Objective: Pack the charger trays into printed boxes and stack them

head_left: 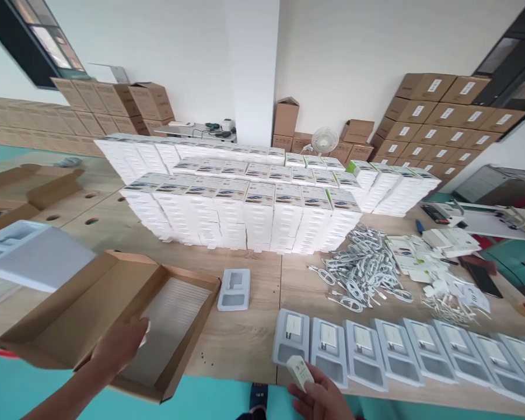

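Observation:
My right hand grips a white power adapter between thumb and fingers, just in front of the nearest tray in the row. My left hand reaches over an opened cardboard box, its fingers closed on a small white piece that is mostly hidden by the hand. Inside the box lie closely packed white rows. Along the front table edge runs a line of grey plastic trays, those in clear view each with a white adapter in the upper hollow. One tray with bare hollows lies beside the box.
Stacked white product boxes stand across the table's middle. A heap of white cables lies to their right, near loose papers and a phone. A stack of nested trays lies at left. Brown cartons line the wall.

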`<action>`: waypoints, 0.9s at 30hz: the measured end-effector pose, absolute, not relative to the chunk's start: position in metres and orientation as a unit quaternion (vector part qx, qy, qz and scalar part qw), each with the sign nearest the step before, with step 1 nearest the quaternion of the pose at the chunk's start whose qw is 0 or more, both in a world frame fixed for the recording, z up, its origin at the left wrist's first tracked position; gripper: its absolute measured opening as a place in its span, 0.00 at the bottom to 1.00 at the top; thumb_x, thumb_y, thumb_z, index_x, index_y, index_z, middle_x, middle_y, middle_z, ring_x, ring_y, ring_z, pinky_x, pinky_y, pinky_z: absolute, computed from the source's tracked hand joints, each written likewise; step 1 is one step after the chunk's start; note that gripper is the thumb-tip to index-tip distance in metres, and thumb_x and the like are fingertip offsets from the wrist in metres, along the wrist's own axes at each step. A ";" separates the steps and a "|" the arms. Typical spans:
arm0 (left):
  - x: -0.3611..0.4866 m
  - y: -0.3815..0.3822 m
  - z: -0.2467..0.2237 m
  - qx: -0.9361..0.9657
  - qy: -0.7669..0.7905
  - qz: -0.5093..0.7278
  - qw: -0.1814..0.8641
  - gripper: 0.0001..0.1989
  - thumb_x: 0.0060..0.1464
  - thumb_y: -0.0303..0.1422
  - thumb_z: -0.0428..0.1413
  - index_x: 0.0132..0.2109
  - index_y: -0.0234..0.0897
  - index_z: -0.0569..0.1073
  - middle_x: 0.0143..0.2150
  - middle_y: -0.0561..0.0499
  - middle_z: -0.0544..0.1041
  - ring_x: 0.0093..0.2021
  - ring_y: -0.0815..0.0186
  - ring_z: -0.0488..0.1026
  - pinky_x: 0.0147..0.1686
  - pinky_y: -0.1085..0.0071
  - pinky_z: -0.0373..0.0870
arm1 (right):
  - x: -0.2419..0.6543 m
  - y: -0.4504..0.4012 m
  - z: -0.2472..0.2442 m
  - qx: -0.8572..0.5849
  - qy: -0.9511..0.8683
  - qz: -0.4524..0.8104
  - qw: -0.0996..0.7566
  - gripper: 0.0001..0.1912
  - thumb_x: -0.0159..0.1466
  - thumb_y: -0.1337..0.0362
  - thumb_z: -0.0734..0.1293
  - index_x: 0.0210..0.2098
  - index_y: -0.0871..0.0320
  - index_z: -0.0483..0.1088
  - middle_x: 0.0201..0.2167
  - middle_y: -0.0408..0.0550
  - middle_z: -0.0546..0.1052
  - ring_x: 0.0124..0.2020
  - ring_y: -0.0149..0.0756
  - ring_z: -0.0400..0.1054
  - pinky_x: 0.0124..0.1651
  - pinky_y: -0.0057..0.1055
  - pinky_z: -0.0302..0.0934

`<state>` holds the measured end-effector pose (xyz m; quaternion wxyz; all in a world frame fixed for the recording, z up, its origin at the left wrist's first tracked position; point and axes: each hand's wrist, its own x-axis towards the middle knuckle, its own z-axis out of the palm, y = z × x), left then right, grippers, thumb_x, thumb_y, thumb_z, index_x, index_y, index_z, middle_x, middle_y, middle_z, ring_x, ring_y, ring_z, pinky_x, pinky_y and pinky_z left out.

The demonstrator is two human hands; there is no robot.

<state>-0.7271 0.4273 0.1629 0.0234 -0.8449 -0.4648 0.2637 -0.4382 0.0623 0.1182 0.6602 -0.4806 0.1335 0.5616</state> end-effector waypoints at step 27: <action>-0.597 0.316 0.157 -0.862 -0.478 0.094 -0.139 0.23 0.64 0.46 0.40 0.54 0.39 0.71 0.53 0.44 0.76 0.46 0.59 0.77 0.38 0.66 0.74 | -0.432 0.027 0.108 -0.490 0.170 0.531 0.670 0.36 0.42 0.55 0.80 0.49 0.58 0.72 0.40 0.53 0.79 0.40 0.46 0.76 0.32 0.31 0.67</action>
